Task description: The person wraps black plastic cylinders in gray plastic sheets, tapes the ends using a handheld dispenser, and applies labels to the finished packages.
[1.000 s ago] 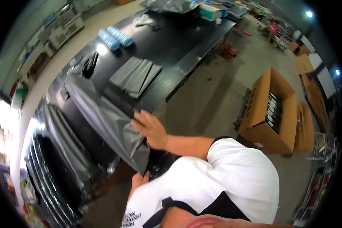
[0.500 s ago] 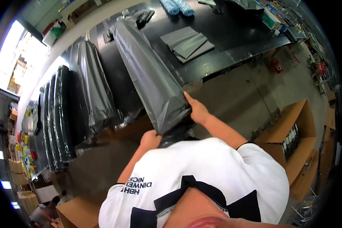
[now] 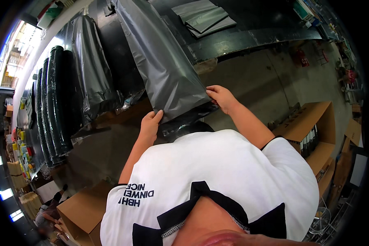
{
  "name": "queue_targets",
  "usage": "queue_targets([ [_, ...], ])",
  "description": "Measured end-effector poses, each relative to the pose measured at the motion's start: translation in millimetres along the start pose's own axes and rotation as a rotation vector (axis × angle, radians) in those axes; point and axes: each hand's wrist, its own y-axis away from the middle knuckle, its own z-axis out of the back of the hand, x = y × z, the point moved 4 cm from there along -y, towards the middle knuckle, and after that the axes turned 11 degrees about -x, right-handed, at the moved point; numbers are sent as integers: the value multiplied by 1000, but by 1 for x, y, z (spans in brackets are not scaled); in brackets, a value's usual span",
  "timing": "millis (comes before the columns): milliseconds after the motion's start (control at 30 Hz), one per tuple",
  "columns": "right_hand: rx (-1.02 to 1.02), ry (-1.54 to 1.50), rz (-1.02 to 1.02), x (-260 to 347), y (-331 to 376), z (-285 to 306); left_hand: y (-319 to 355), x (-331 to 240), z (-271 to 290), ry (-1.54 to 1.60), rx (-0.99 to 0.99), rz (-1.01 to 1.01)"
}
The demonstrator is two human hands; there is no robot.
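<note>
A long grey plastic bag [image 3: 164, 61] lies over a bulky long shape on the black table, its near end reaching past the table edge toward me. At the near left corner of the bag, my left hand [image 3: 151, 124] is closed, thumb and fingers pinching the plastic. The right corner is pinched by my right hand [image 3: 221, 98] in the same way. Between my hands the bag's end is drawn out wide and fairly flat. Under that end shows shiny black plastic [image 3: 184, 124]. What the bag contains is hidden.
Left of the bag lie another grey-wrapped long package [image 3: 92, 69] and several black film-wrapped rolls [image 3: 57, 102]. Folded grey bags [image 3: 203, 18] rest on the black table [image 3: 250, 35]. Open cardboard boxes stand at right [image 3: 311, 123] and lower left [image 3: 84, 209]. Another person [image 3: 49, 213] is at far lower left.
Both hands have shifted to the bag's end corners, the left one upward in the picture. The bag's end, bunched and folded before, is now spread wider and flatter. The whole view has shifted.
</note>
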Motion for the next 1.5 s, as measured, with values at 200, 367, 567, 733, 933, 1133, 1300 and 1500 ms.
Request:
queue_targets([
  [200, -304, -63, 234, -24, 14, 41, -3, 21, 8, 113, -5, 101],
  [367, 63, -121, -87, 9, -11, -11, -14, 35, 7, 203, 122, 90],
  [567, 26, 77, 275, -6, -19, -43, -23, 39, 22, 267, 17, 134],
  [733, -18, -63, 134, -15, -25, -26, -28, 52, 19, 274, 50, 68],
  [933, 135, -54, 90, -29, -26, 0, -22, 43, 18, 366, 0, 8],
  [1133, -290, 579, 1133, 57, 38, -17, -7, 42, 22, 284, 5, 108],
  [1300, 330, 574, 1390, 46, 60, -120, 33, 40, 14, 80, 141, 112],
  [1500, 544, 682, 1167, 18, 67, -148, 53, 39, 17, -25, 265, 63],
])
